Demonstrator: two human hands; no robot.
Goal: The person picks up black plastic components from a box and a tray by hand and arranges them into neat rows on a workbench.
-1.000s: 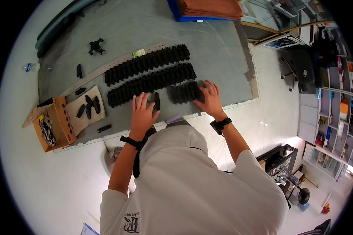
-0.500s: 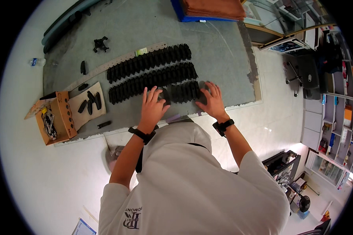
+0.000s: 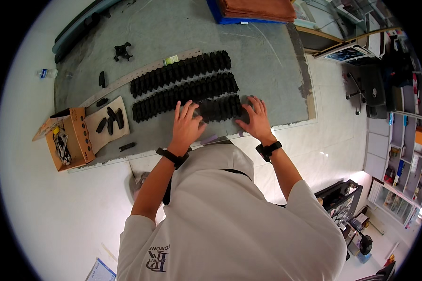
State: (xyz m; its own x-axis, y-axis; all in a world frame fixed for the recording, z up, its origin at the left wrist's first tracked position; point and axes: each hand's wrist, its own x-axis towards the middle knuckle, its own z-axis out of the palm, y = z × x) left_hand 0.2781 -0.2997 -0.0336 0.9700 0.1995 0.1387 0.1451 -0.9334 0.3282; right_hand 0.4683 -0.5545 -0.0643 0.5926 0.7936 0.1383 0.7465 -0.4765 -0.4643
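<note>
At far left an open cardboard box [image 3: 72,138] holds small dark parts. Three rows of black parts [image 3: 183,89] lie on the grey tabletop [image 3: 267,61]. Left hand [image 3: 186,126] and right hand [image 3: 255,119], fingers spread flat, bracket the short nearest row [image 3: 219,108].

A pale, glossy floor [image 3: 47,201] fills the left and lower part of the frame, catching soft overhead light. A grey mat [image 3: 267,61] spreads across the upper middle. At the right edge stand shelving units [image 3: 401,140] packed with coloured items, and an office chair [image 3: 373,89] sits in the upper right. A dark low cabinet [image 3: 340,199] stands lower right.
</note>
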